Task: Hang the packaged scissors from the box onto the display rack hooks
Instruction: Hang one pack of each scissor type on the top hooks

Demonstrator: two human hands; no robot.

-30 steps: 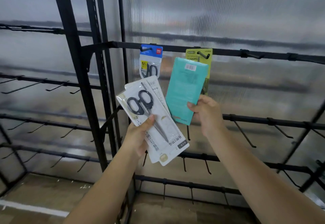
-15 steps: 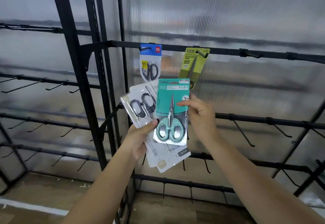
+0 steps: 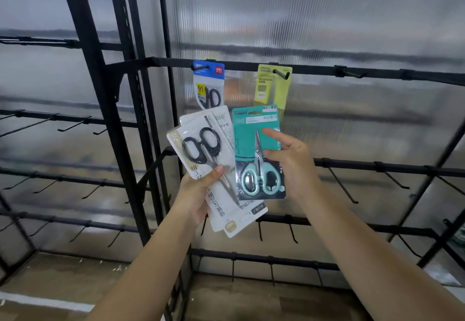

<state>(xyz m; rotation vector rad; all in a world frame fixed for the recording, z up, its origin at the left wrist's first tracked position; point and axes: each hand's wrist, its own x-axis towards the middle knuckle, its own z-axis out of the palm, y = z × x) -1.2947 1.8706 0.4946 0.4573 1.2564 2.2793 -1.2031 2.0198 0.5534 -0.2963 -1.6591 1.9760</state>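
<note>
Since 1 s ago the teal scissors pack point(image 3: 258, 153) has been flipped from plain back to printed front and pulled off the stack, and now sits a bit higher and further right vs half a sec ago. Right hand point(image 3: 293, 163) grips it by the right edge: thumb pressed on the card front, other fingers behind and hidden, so the hang slot at the top stays free, probably the reason for holding it low and to the side. Pack is upright, face toward the camera, just below the top rail point(image 3: 317, 69) of the display rack, w/ its upper right corner overlapping the yellow-green pack point(image 3: 270, 87) already hung on a hook. Blue-top pack point(image 3: 208, 86) hangs on the hook to the left. Next free hook point(image 3: 351, 73) is further right on the same rail, likely target. Left hand point(image 3: 201, 192) grips the white packs point(image 3: 214, 167), at least two, fanned and tilted, thumb across the front, fingers behind; looks like a reserve held out of the way. Both forearms reach up and forward, wrists bent back slightly, hands near each other but the packs barely touching, if at all. Box isn't in view. Task seems early: two hung, three or so in hand.
</note>
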